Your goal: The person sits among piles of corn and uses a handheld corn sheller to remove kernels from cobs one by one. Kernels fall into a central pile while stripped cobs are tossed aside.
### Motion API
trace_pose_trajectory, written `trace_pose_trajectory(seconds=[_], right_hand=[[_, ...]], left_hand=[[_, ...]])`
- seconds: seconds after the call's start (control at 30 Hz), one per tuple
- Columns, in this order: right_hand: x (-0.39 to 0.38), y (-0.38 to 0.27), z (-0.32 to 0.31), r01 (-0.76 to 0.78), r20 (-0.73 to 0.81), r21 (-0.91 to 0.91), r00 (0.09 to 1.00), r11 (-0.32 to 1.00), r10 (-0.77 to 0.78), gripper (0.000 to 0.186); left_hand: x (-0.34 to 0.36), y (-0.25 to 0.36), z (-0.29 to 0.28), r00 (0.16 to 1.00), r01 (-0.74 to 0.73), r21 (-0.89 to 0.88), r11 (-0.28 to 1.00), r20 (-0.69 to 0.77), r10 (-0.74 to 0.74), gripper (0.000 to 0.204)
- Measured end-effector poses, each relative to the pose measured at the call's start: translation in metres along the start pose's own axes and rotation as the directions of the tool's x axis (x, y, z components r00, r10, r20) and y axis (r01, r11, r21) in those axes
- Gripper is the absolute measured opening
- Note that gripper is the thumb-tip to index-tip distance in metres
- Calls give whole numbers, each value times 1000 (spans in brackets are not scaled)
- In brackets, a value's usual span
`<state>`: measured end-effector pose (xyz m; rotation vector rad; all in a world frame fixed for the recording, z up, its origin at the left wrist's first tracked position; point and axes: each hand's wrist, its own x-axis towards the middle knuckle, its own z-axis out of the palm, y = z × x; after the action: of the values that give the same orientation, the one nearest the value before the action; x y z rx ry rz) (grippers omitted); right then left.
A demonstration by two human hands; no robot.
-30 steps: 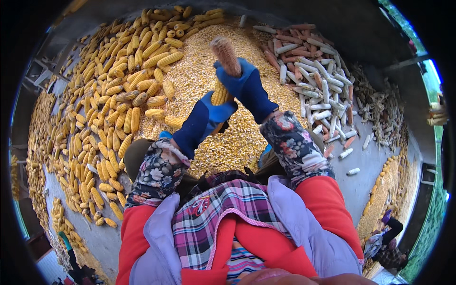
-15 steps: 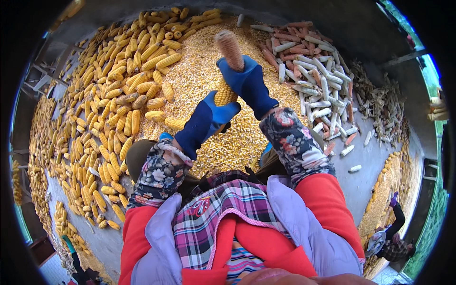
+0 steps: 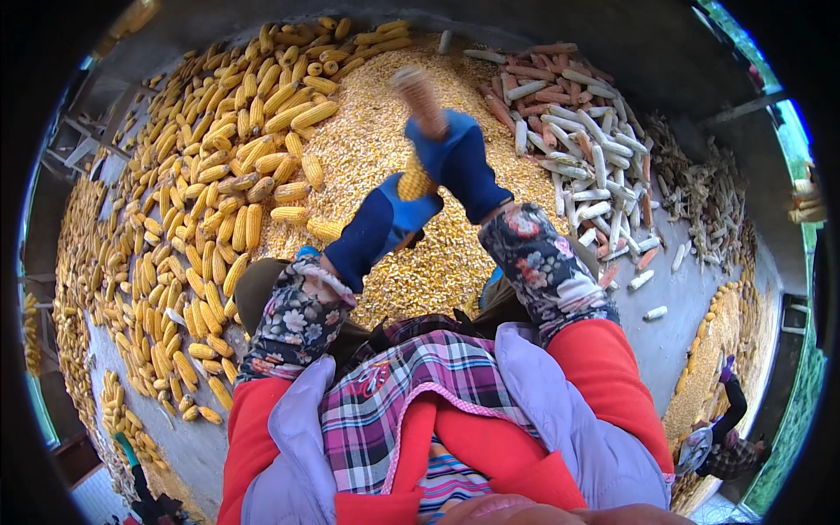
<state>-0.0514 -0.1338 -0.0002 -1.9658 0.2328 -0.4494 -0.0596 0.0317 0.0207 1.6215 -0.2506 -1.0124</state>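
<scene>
My left hand [image 3: 382, 215], in a blue work glove, is closed around a yellow corn ear [image 3: 415, 179]; part of the ear shows above its fingers. Just above it and to the right, my right hand [image 3: 462, 166], gloved alike, grips a bare reddish corn cob [image 3: 422, 101]. The cob's upper end sticks out past the fist and is blurred by motion. Both hands press close together at the ear, and where cob and ear meet is hidden by the gloves. Below and beyond them spreads a heap of loose corn kernels [image 3: 367, 114].
A large pile of yellow corn ears [image 3: 201, 149] covers the left side. Stripped white and reddish cobs [image 3: 595, 131] are heaped at the far right, with dry husks [image 3: 700, 184] beyond. Another person [image 3: 731, 437] is at the lower right by more kernels; a further person's sleeve [image 3: 131, 455] shows lower left.
My right hand has shifted slightly down with the cob, nearer to my left hand, and less of the corn ear shows between them. My left hand has barely moved.
</scene>
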Motion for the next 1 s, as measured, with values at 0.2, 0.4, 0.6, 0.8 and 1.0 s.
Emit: trace_pose_trajectory(seconds=[0.2, 0.4, 0.6, 0.8, 1.0], right_hand=[[17, -21, -26, -253, 218, 421, 960, 871, 174, 32], [-1, 0, 10, 214, 124, -72, 971, 974, -204, 31], [16, 3, 3, -170, -34, 294, 982, 941, 188, 30], [9, -29, -30, -155, 274, 449, 961, 880, 29, 42], [-4, 7, 18, 48, 12, 25, 999, 999, -48, 31]], left_hand=[[1, 0, -16, 1000, -8, -126, 992, 7, 9, 41], [25, -37, -3, 884, -441, 145, 886, -97, 456, 49], [3, -2, -2, 996, 6, -43, 999, -90, -9, 52], [-2, 7, -14, 994, -58, -51, 997, -93, 53, 48], [11, -14, 2, 982, -180, -26, 983, -57, 178, 38]])
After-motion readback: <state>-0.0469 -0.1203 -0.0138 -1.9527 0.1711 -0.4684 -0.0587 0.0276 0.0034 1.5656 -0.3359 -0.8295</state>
